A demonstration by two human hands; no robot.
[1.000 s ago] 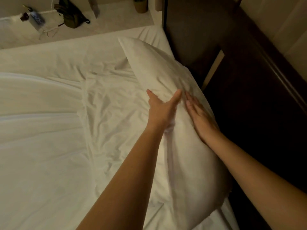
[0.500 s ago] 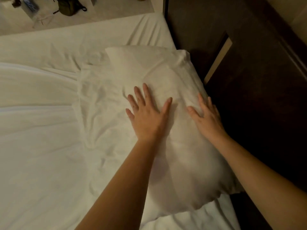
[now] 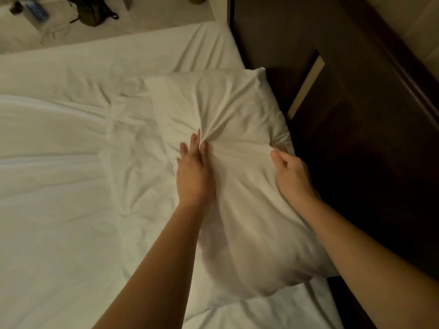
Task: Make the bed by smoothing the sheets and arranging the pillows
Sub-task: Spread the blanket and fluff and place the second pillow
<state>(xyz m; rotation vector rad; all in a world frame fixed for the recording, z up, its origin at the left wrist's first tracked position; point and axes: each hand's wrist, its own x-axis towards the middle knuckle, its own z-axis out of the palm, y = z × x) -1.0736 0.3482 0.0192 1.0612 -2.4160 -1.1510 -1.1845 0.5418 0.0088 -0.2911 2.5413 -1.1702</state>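
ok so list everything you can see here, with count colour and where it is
pillow: one, white, on the bed against the headboard
sheet: one seen, white, over the bed, creased left of the pillow
headboard: one, dark brown, along the right of the bed
floor: beige, beyond the bed at the top
bag: one, dark, on the floor at top left
blurred items: count unclear, bluish and dark, on the floor in the top left corner
left hand: one, pinches the pillow's cloth near its middle
right hand: one, grips the pillow's right edge
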